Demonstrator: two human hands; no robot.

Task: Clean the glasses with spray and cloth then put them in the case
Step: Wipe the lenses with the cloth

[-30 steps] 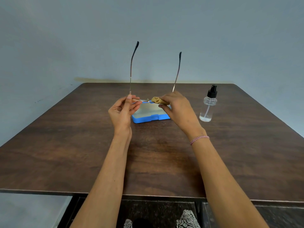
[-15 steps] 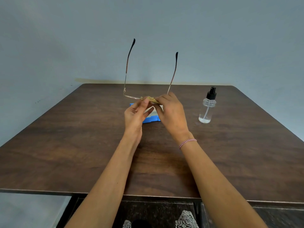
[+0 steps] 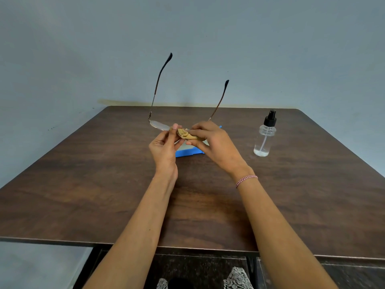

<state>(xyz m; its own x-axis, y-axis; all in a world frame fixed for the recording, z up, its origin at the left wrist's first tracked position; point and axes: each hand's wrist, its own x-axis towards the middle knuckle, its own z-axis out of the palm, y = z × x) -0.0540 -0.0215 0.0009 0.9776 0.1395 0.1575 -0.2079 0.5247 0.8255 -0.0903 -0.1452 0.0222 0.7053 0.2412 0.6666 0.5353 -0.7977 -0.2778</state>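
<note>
Dark wooden table (image 3: 83,195) against a grey-blue wall (image 3: 83,49)

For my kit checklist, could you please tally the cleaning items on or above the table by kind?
glasses: 1
cloth: 1
case: 1
spray bottle: 1
Total: 4

We're getting soft, even, slightly dim light; faint shadows under the arms on the tabletop (image 3: 83,184), wide-angle bowing at edges, mild softness overall.
</note>
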